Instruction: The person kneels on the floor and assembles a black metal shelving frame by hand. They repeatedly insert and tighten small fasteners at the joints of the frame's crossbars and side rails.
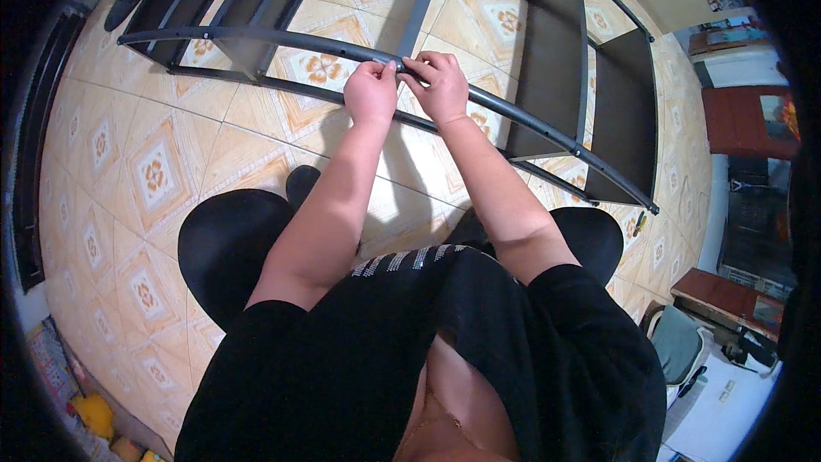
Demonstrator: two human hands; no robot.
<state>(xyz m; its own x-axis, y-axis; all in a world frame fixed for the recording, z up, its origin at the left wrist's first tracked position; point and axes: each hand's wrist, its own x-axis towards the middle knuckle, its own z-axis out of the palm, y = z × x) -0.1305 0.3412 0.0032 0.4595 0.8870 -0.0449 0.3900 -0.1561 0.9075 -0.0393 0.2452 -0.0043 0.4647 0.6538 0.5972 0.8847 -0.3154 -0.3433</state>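
- Nearest the camera, a black shirt (325, 368) is seen; below it, two knees (229, 252) are spread apart, presumably so that room is left for the forearms between them.
- Beyond the knees, a dark rack (554, 60) is laid on its side on the tiled floor (111, 231), its shelf boards standing upright; by this, it seems, one long edge is brought within easy reach.
- Along the rack's near upper edge, a black rail (522, 119) is run, bent in view by the lens.
- At about the rail's middle, the left hand (370, 92) is placed with fingers curled in and thumb tip set against the rail; how tightly it is closed, and whether a small part is held, cannot be told.
- Just beside it, the right hand (442, 85) is partly closed over the rail, fingers curved on top; the rail is probably steadied this way.
- Behind the hands, a crossbar (425, 4) is seen to reach toward the same spot, which may be why both are gathered there.
- By the rack's near right corner, a bright object (630, 227) is left on the floor, too small to identify.
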